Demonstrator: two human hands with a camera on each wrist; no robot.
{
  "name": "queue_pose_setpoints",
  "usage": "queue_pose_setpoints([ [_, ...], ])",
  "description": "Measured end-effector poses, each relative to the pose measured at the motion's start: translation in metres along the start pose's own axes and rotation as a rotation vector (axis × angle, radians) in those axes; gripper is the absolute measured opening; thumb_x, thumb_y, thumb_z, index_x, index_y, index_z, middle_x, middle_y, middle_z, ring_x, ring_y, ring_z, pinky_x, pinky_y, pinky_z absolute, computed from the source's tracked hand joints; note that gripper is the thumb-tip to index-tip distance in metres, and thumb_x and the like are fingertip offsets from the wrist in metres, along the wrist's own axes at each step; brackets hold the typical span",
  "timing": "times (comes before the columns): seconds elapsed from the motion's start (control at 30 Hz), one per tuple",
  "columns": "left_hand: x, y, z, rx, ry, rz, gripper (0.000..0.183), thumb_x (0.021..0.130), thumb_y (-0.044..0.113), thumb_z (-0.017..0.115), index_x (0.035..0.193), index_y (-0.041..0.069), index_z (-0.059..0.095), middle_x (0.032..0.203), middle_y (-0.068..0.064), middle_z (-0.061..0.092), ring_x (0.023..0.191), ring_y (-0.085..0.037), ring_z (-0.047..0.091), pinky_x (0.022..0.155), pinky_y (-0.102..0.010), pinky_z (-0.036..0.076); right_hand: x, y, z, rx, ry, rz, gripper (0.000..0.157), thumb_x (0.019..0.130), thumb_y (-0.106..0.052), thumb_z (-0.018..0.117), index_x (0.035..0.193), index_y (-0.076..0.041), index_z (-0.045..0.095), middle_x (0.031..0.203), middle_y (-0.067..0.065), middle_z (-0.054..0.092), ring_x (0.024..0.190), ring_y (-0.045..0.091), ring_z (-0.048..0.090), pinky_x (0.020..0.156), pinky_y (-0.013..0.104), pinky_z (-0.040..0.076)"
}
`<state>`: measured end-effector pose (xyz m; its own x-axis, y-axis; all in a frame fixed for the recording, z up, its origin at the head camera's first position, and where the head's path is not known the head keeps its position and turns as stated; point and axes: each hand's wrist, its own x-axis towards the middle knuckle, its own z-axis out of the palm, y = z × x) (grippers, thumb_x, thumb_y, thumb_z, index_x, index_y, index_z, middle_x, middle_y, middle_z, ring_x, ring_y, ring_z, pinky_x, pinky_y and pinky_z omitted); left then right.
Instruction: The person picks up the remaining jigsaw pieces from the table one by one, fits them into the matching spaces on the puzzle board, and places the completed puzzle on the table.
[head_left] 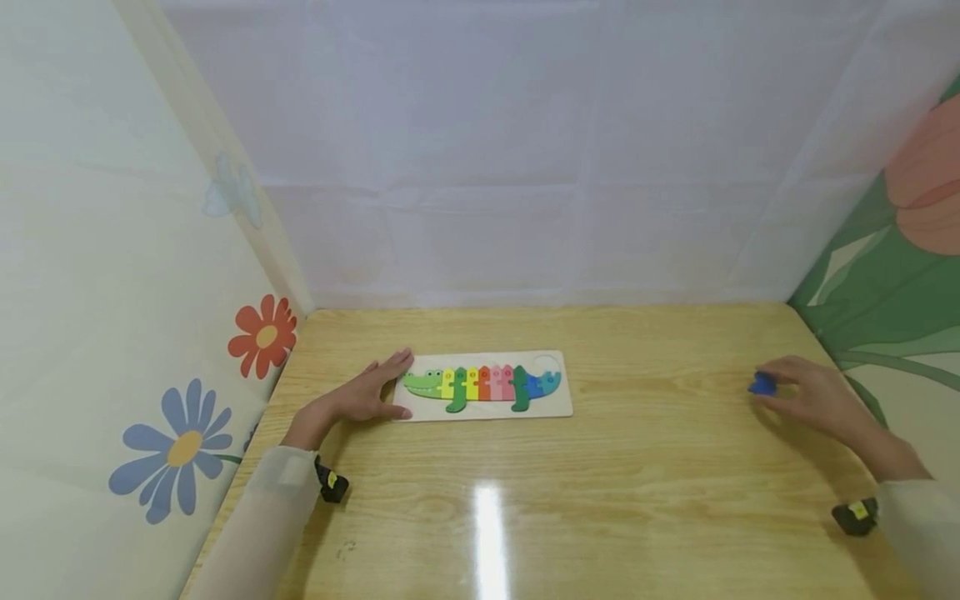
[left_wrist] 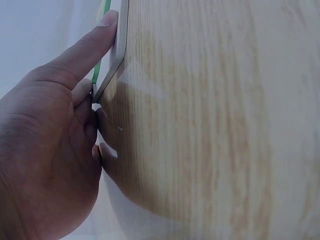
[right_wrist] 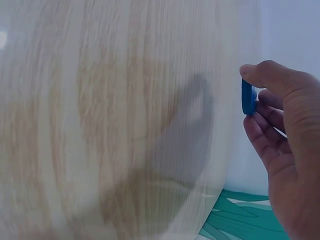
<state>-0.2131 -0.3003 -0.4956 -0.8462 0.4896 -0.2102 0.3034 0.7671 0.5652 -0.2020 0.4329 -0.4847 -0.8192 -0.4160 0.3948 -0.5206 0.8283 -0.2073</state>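
Note:
A wooden crocodile puzzle board (head_left: 551, 404) with a row of coloured pieces lies flat on the table. My left hand (head_left: 367, 392) spans its left end beside the crocodile's head, fingers at the far corner and thumb at the near one. In the left wrist view, the straight thumb (left_wrist: 95, 45) rests along the board's edge (left_wrist: 119, 52). Well to the right of the board, my right hand (head_left: 817, 398) pinches a small blue puzzle piece (head_left: 763, 384) above the table. From the right wrist, that piece (right_wrist: 246, 97) shows edge-on between thumb and fingertips.
The wood-grain table (head_left: 637, 483) reflects a bright light strip near its front. A pale cloth (head_left: 525, 167) hangs behind it. Printed panels stand at both sides, with flowers (head_left: 183, 450) on the left and green leaves (head_left: 900, 300) on the right.

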Motion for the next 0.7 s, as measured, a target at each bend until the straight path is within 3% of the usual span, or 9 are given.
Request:
queue_pose_setpoints([
  [0.37, 0.000, 0.002, -0.001, -0.007, -0.003, -0.001, 0.105, 0.095, 0.036, 0.081, 0.168, -0.002, 0.016, 0.177, -0.022, 0.006, 0.163, -0.042, 0.004, 0.128, -0.067, 0.000, 0.009, -0.008, 0.006, 0.040, -0.001, -0.026, 0.050, 0.062, -0.007, 0.099, 0.106, 0.004, 0.079, 0.103, 0.019, 0.075, 0.085, 0.040, 0.072, 0.078, 0.002, 0.041],
  [0.7, 0.000, 0.000, -0.001, 0.005, 0.000, 0.014, 0.105, 0.095, 0.038, 0.081, 0.168, -0.002, 0.016, 0.177, -0.022, 0.006, 0.163, -0.042, 0.005, 0.127, -0.067, 0.000, 0.016, -0.018, 0.008, 0.057, -0.024, -0.046, 0.049, 0.065, -0.004, 0.097, 0.109, 0.005, 0.078, 0.106, 0.021, 0.075, 0.090, 0.041, 0.073, 0.078, 0.014, 0.050],
])
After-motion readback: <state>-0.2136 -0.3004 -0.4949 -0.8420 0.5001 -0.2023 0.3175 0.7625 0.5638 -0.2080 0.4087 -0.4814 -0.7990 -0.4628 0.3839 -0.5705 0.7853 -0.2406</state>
